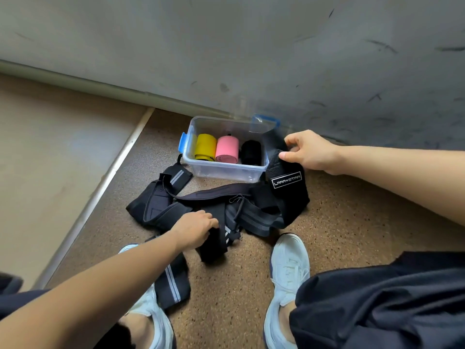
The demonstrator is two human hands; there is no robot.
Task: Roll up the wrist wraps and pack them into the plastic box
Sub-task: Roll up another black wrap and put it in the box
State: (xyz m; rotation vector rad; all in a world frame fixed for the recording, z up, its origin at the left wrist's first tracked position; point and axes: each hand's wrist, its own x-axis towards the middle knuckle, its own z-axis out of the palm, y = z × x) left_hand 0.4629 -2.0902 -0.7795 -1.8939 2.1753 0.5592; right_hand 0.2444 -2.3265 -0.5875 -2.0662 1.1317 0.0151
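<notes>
Head view, fingertips first: the thumb and forefinger of the right hand [310,153] are pinching the top edge of the labelled wrist wrap [286,181], the other fingers tucked in behind, and they are holding it draped just beside the right end of the plastic box [224,171]. Over on the other side, the fingers [211,220] of the left hand [193,229] are curling down together over a dark wrap end [214,248] at the near edge of the tangle; the thumb is hidden underneath. Between the two hands, the pile of black wraps [251,215] is lying loose and crossed over itself on the speckled floor [339,222], touching the box's front wall. Inside the box, three rolls are sitting side by side: a yellow roll [205,147], a pink roll [227,149] and a black roll [251,152]. Blue latches [183,142] are sticking out at the box's ends. One grey-striped wrap [172,280] is lying apart from the pile by the left white shoe [148,306], and the right white shoe [289,273] is planted just below the pile.
</notes>
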